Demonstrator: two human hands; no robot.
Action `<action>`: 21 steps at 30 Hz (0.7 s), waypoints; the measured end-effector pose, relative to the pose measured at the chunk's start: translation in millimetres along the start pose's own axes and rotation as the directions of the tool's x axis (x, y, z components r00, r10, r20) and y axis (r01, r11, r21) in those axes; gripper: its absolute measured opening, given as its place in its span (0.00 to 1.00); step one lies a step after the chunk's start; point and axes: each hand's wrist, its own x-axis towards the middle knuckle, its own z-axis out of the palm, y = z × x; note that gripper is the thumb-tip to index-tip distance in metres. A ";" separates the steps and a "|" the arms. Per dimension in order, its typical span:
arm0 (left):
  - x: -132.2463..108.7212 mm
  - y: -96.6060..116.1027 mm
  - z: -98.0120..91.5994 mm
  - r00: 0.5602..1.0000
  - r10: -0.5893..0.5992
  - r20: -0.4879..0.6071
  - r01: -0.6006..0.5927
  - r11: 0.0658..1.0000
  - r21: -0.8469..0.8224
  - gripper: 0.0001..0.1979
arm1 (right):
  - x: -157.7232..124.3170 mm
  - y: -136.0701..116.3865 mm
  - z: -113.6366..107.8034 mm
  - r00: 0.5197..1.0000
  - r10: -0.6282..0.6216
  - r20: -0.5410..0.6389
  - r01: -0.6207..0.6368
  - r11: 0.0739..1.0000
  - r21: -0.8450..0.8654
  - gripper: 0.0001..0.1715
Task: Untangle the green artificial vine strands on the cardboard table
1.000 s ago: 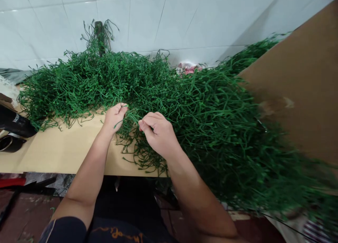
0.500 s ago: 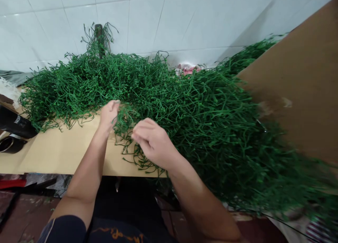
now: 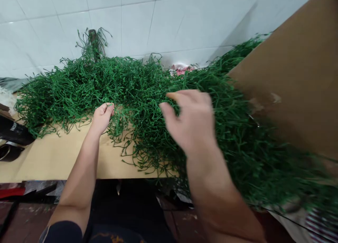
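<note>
Two bare hands work at one tangled heap of thin green plastic stems (image 3: 137, 91) spread along the far edge of the tan tabletop (image 3: 60, 155). Left hand (image 3: 101, 117) pinches a few strands running rightward, near the front edge. Right hand (image 3: 191, 121), blurred, hovers open-fingered above the heap, holding nothing.
</note>
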 end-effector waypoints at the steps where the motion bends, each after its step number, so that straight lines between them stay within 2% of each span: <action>1: -1.1 1.6 2.5 1.000 0.009 0.016 -0.009 1.000 0.004 0.10 | -1.8 -15.3 8.1 0.997 -0.031 0.064 0.029 0.999 0.038 0.22; 3: -2.7 4.2 6.1 0.998 0.034 0.052 -0.034 0.999 0.010 0.12 | -3.4 -39.9 25.8 0.979 -0.091 0.185 0.067 0.989 0.130 0.25; 5: -2.9 4.9 7.5 0.996 0.044 0.074 -0.044 0.999 0.004 0.12 | -2.2 -52.0 41.6 0.942 -0.141 0.303 0.069 0.969 0.236 0.21; 7: -1.4 2.6 7.7 0.998 0.035 0.061 -0.034 0.999 -0.012 0.11 | 0.3 -53.1 51.9 0.904 -0.156 0.397 0.032 0.953 0.300 0.15; 9: 1.5 -2.4 8.7 0.999 0.022 0.031 -0.022 1.000 -0.020 0.10 | 2.1 -49.6 56.3 0.882 -0.160 0.443 0.012 0.948 0.318 0.17; 12: 7.4 -12.1 13.7 1.000 0.016 0.009 -0.016 1.000 0.001 0.09 | 0.3 -48.1 54.2 0.875 -0.229 0.427 0.076 0.935 0.346 0.18; 15: 16.1 -21.7 13.6 1.000 0.028 0.005 -0.028 0.999 0.033 0.08 | -8.0 -55.6 42.4 0.875 -0.253 0.412 0.094 0.925 0.367 0.17; 17: 23.2 -27.9 3.6 0.992 0.000 -0.129 0.008 0.998 0.066 0.08 | -16.4 -60.1 27.2 0.876 -0.274 0.397 0.097 0.906 0.412 0.18; 19: 28.5 -32.5 -13.4 0.950 -0.048 -0.310 0.076 0.994 0.082 0.10 | -23.9 -56.8 7.9 0.882 -0.344 0.324 0.155 0.858 0.490 0.18; 21: 29.1 -32.9 -29.8 0.926 -0.067 -0.373 0.104 0.992 0.078 0.12 | -25.2 -40.6 -9.7 0.906 -0.372 0.202 0.231 0.834 0.500 0.17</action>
